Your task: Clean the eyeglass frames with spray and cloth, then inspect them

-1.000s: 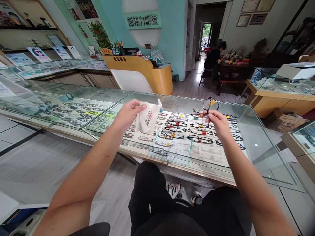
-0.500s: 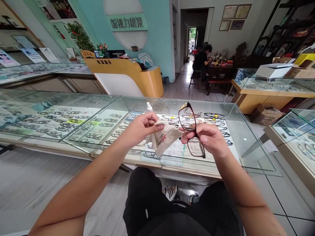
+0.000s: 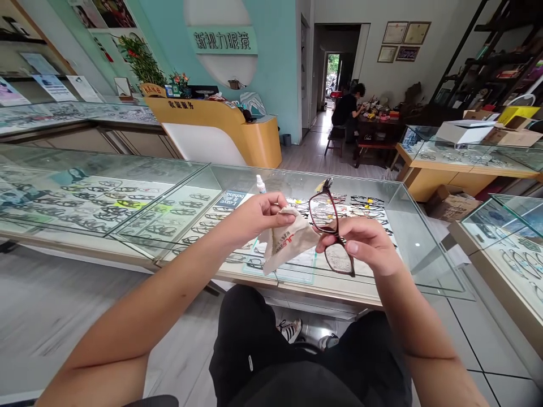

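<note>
We're working over the glass counter (image 3: 278, 278). Left hand (image 3: 265, 217): fingers pinching the printed cloth (image 3: 288, 242) by its upper edge. Right hand (image 3: 365, 240): fingers gripping the dark red glasses (image 3: 326, 212) around the middle, lenses one above the other, tilted. Relative to the cloth: glasses are sitting just right of it, spray bottle (image 3: 260, 184) is standing beyond it, frame rows (image 3: 367, 206) are lying beyond and right, under glass.

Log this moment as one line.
left hand: holds cloth | right hand: holds glasses upright | bottle: behind left hand
</note>
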Demonstrator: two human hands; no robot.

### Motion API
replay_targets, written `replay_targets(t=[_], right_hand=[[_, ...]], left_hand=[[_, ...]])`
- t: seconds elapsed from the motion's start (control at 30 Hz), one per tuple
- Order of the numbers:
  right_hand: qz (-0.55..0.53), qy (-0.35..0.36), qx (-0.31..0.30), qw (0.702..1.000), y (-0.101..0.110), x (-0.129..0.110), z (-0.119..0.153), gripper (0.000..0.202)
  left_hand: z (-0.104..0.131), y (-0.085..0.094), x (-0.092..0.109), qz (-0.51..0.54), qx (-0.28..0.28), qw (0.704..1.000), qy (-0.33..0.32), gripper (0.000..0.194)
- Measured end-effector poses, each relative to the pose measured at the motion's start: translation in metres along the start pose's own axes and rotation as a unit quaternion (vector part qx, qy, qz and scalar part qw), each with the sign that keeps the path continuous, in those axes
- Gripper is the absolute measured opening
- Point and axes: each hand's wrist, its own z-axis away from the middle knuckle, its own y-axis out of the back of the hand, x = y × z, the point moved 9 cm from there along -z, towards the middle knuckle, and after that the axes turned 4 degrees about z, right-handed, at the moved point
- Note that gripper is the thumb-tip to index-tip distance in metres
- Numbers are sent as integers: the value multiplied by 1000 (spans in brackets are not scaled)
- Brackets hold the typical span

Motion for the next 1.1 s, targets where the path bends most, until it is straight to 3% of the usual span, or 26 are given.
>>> replay_targets(t=[0.4, 0.8, 0.97, 1.1], right_hand=[[43, 56, -54, 996, -19, -20, 0, 20], [48, 14, -75, 996, -21, -12, 3, 23], [36, -2, -54, 998, -17, -12, 2, 16], [1, -32, -22, 999, -7, -8, 0, 13]], left_hand=[[8, -9, 6, 17, -17, 1000, 1, 51], [3, -15, -10, 55, -41, 998, -4, 42], [1, -33, -34, 165, -80, 983, 32, 51], [1, -51, -59, 196, -78, 977, 1, 65]])
